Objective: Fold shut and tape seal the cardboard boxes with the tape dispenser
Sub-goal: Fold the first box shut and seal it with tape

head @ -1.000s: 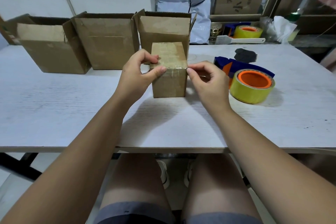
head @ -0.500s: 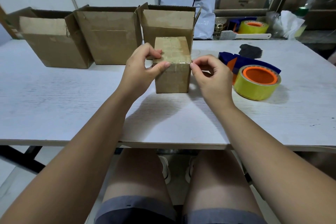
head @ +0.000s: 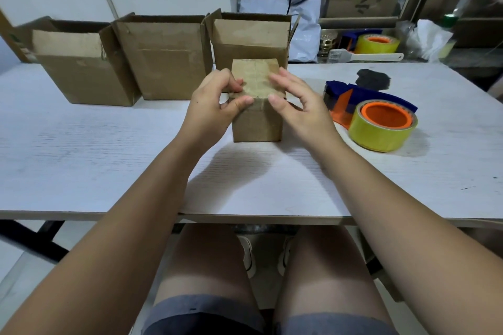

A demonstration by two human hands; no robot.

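- Boxes first: the small box [head: 257, 117] stands on the table [head: 109, 158] between my two hands. Its top flaps are folded flat, with clear tape over the centre seam and down the front face.
- Directly behind the held box stands the nearest open box [head: 250, 41], flaps up. The middle open box [head: 166, 62] and the far open box [head: 81, 73] stand in the same row, beyond my left hand. I cannot see inside any of them from this angle.
- My left hand [head: 209, 106] grips the small box's upper left edge, with the fingers curled over the top and the thumb pressed on the front face.
- My right hand [head: 299, 106] is loose. Its fingers are spread over the top right of the box and its thumb tip is on the front top edge. It looks slightly blurred.
- The tape dispenser [head: 375, 117] lies on the table just right of my right hand, not touching it, with the yellow roll uppermost.
- A second dispenser [head: 373, 42] sits well behind my right hand, beside a white brush [head: 364, 57].
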